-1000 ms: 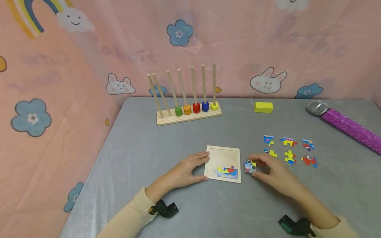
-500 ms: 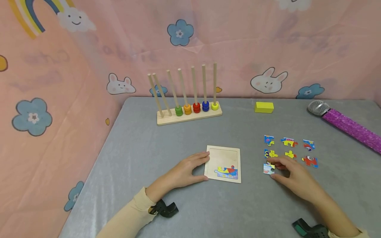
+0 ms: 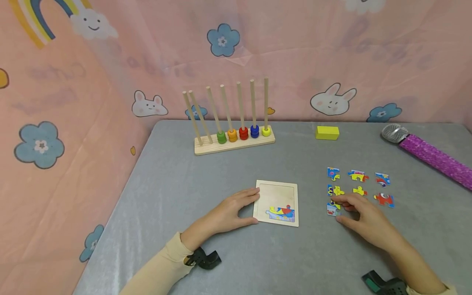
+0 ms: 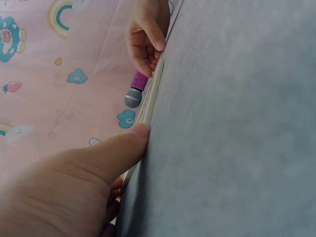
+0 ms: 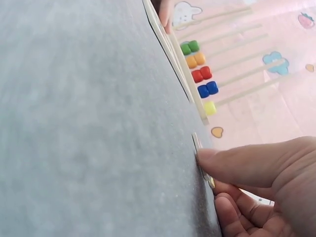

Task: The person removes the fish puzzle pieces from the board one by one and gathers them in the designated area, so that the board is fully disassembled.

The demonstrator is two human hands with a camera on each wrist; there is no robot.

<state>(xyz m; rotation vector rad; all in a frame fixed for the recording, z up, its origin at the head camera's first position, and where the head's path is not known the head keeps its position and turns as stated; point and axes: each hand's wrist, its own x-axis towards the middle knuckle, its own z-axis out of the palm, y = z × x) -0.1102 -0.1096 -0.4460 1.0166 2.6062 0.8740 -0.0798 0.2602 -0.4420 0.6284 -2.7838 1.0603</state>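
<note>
A shallow wooden puzzle tray (image 3: 274,194) lies flat, with joined blue, yellow and red pieces (image 3: 281,214) in its lower right. My left hand (image 3: 234,211) rests at the tray's left edge, fingertips on the upper part and thumb near the lower corner; the left wrist view shows the thumb (image 4: 118,150) against the side. At the right, my right hand (image 3: 365,219) pinches a pale blue and yellow jigsaw piece (image 3: 332,210) between thumb and fingers, low over or on the table. In the right wrist view that piece (image 5: 196,142) appears edge-on, partly behind the thumb.
Several loose jigsaw pieces (image 3: 357,175) lie in rows just beyond my right hand, one partly covered by its fingers. Farther back stand a peg rack (image 3: 236,143) with coloured beads and a yellow block (image 3: 327,133). A purple glittery microphone (image 3: 431,153) lies at the right.
My right hand has carried the jigsaw piece rightward, from beside the tray to below the left column of loose pieces. It has barely moved in the last half second. My left hand stays put.
</note>
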